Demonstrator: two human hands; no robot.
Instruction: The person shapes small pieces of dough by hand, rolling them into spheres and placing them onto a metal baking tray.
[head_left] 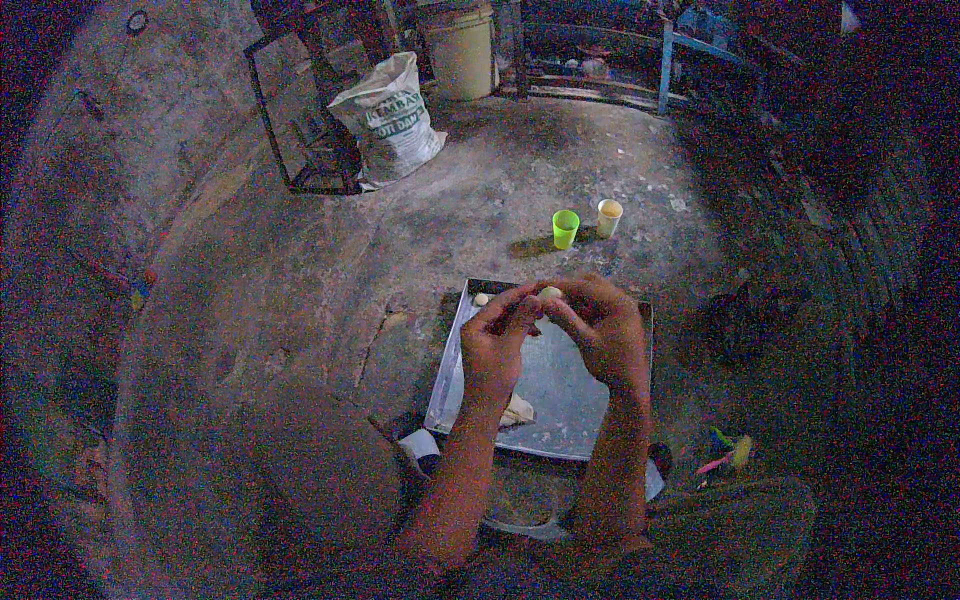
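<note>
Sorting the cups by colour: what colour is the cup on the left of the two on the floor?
Bright green cup, seen in the head view; the other cup is cream.

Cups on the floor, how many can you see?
2. A green cup stands on the floor beyond the tray, and a cream cup stands just right of it. Dark corners may hide more.

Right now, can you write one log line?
left hand + right hand: pinching dough ball | over metal tray | cups beyond
</note>
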